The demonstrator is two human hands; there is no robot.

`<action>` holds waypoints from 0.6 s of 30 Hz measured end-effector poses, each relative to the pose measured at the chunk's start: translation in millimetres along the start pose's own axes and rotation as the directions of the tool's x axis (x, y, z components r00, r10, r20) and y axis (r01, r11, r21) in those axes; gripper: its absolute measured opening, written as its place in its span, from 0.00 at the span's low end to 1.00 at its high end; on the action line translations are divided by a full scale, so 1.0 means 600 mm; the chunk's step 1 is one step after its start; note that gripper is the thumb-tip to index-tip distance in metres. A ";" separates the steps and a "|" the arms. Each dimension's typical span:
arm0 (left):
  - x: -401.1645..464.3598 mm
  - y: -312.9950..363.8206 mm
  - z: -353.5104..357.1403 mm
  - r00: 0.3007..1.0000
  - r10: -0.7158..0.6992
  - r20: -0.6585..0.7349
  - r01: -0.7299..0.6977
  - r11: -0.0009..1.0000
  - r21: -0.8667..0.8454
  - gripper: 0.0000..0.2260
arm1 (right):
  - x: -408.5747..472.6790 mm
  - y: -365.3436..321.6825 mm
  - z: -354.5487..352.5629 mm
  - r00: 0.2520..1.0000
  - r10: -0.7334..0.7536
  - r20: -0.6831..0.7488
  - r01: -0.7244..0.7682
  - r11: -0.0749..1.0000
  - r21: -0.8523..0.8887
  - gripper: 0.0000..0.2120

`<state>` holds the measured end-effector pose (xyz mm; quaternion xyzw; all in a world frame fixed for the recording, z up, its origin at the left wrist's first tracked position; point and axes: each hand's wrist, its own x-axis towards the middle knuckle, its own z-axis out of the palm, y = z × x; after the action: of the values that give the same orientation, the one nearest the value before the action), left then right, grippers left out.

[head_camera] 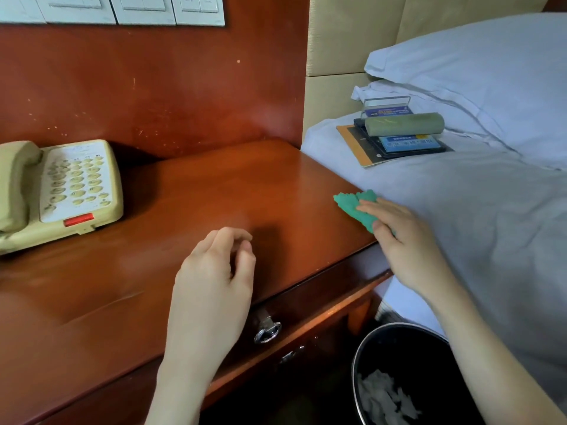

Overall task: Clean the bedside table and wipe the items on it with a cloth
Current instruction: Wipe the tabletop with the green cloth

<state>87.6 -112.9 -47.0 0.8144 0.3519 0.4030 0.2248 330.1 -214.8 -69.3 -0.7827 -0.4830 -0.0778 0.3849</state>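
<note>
Pressing the green cloth [356,207] flat at the right edge of the bedside table [214,191], just beside the bed sheet [491,210], our right hand [402,243] lies on it with fingers nearly straight. We judge it soft, light and limp, so it should bunch easily; a spread palm holds it best. Our left hand [214,268] hovers over the wood, fingers loosely curled, holding nothing. The phone [58,191] at the left looks hard and light; we would steady its base while wiping.
</note>
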 end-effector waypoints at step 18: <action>0.002 -0.002 0.006 0.999 -0.036 -0.006 0.037 0.999 0.018 0.06 | 0.223 -0.017 0.077 0.835 0.045 0.549 0.084 0.974 -0.208 0.23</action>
<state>90.4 -111.5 -49.1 0.8087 0.3711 0.3979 0.2237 380.1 -87.9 -29.8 -0.8053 -0.5691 0.0925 0.1385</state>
